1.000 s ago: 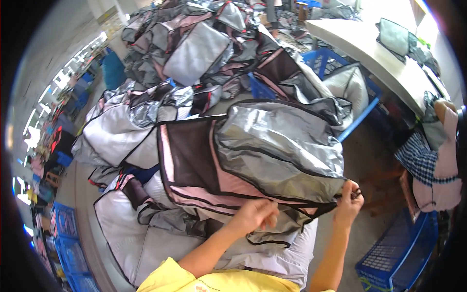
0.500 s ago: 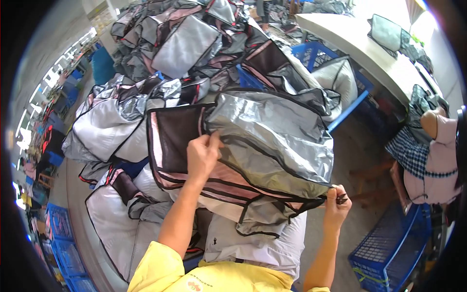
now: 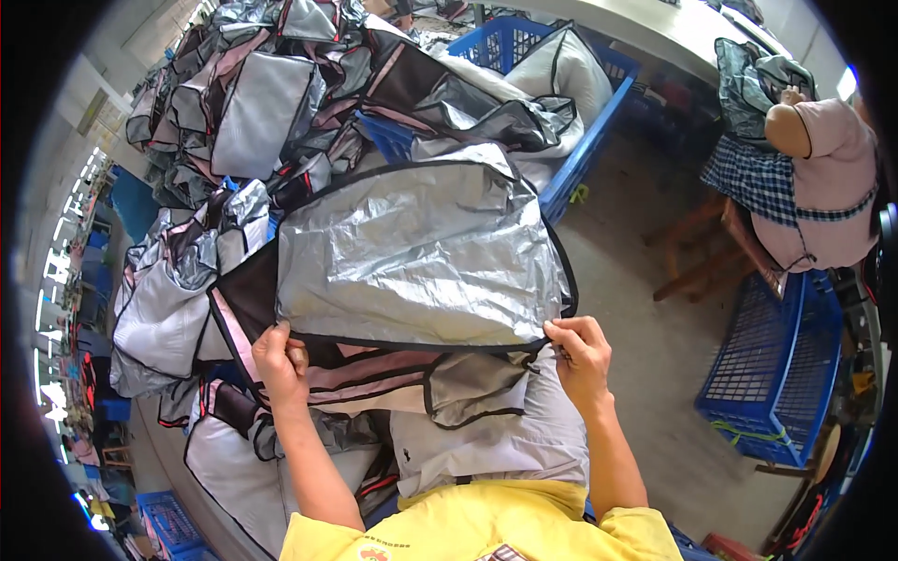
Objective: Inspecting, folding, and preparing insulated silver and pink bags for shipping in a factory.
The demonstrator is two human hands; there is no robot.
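Note:
A sewn fabric piece (image 3: 412, 252) with a shiny silver lining and black bound edges lies spread over my lap. Pink strips and dark mesh panels belonging to it show below and left of the silver face. My left hand (image 3: 281, 360) is closed on its near edge at the left corner. At the right corner, my right hand (image 3: 582, 353) pinches the same bound edge, so that edge runs fairly straight between both hands. Something small and dark shows by my right fingers; I cannot make out what it is.
A heap of similar silver, grey and pink pieces (image 3: 262, 103) rises ahead and left. Behind the held piece stands a blue crate (image 3: 589, 140) with pieces in it. Another blue crate (image 3: 772, 365) stands at right, near a seated person (image 3: 814, 187). A white table (image 3: 645, 37) is beyond.
The silver face has been pulled flatter and turned more toward me. My left hand has moved down and left to the near corner; my right hand has shifted left and slightly up.

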